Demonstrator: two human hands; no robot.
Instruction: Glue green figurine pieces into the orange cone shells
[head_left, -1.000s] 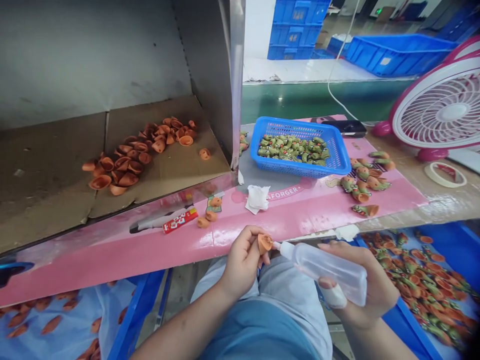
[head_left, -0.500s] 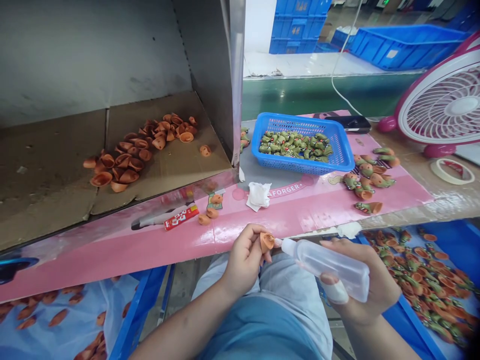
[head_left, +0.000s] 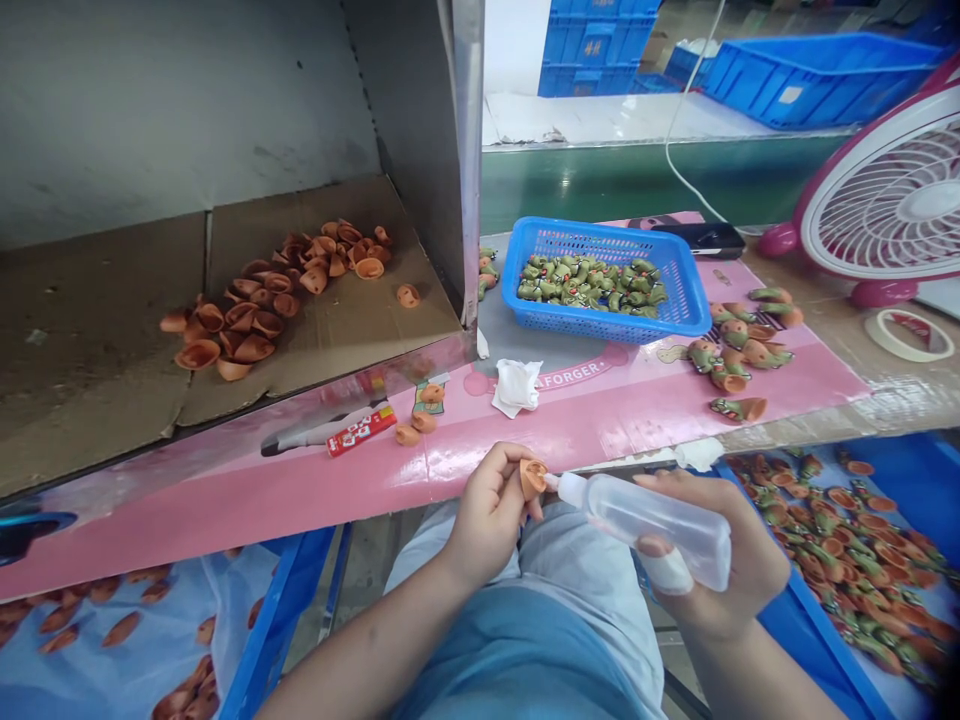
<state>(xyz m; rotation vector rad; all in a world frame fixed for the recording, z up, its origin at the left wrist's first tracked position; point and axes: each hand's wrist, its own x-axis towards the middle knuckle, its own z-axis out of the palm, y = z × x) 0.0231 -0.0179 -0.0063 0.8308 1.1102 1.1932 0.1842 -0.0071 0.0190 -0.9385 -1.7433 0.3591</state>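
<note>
Between the fingertips of my left hand (head_left: 487, 520) is a small orange cup-shaped piece (head_left: 533, 478), its hollow side turned up toward me. My right hand (head_left: 720, 560) is wrapped round a translucent squeeze bottle (head_left: 649, 525), with a white bandage on the thumb. The bottle lies tilted almost level, its narrow tip at the right rim of the orange piece; whether they touch I cannot tell. Both hands are above my lap, in front of the pink mat (head_left: 480, 470). Similar orange pieces (head_left: 409, 432) rest on the mat ahead.
A blue basket (head_left: 607, 330) holds green figures. Joined green-and-orange pieces (head_left: 739, 350) lie to its right. Orange pieces (head_left: 255, 310) are heaped in the box-like booth (head_left: 90, 330). Nearby are a crumpled tissue (head_left: 517, 387), red packet (head_left: 361, 432), tape roll (head_left: 909, 336), fan (head_left: 889, 200) and filled lower bins (head_left: 814, 630).
My right hand and the bottle have shifted slightly left, bringing the tip closer to the orange piece. The left hand keeps its hold, and the view has tilted a little.
</note>
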